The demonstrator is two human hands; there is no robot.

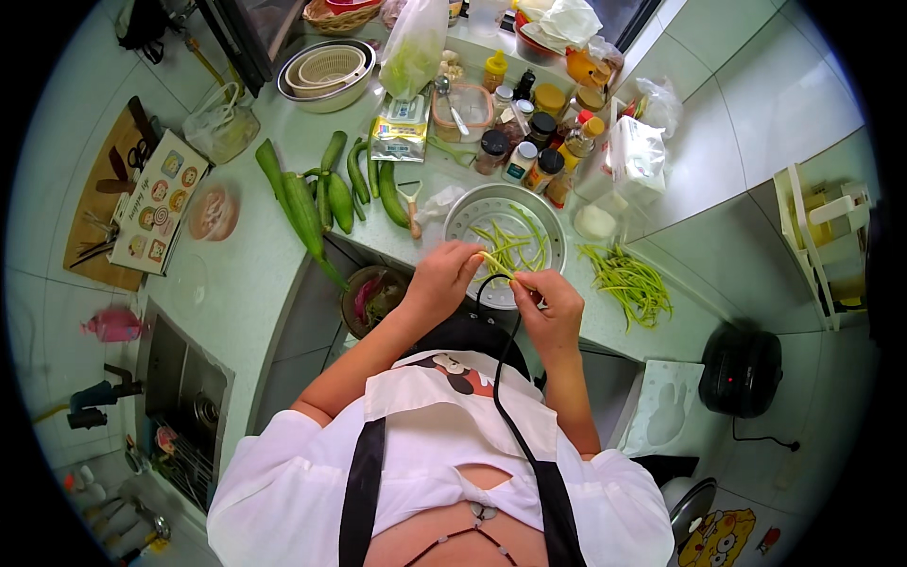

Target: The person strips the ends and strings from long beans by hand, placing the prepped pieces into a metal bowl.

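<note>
In front of me both hands meet over the near rim of a perforated metal basin point(457, 227). A thin yellow-green bean point(493, 262) spans the gap between my fingertips. My left hand point(439, 282) pinches its left end, and my right hand point(551, 302) pinches its right end with thumb and forefinger. Short pieces of green bean point(515, 248) lie scattered in the basin. To the right, on the counter, is a loose pile of long green beans point(631, 285). A black cord point(498, 364) hangs just below my fingers.
Loofahs and other long green vegetables point(304, 203) lie left of the basin, beside a wooden-handled peeler point(412, 206). Spice jars point(520, 161) crowd behind it. A waste bin point(378, 307) stands below the counter edge. The sink point(194, 397) is at left, a black appliance point(742, 370) at right.
</note>
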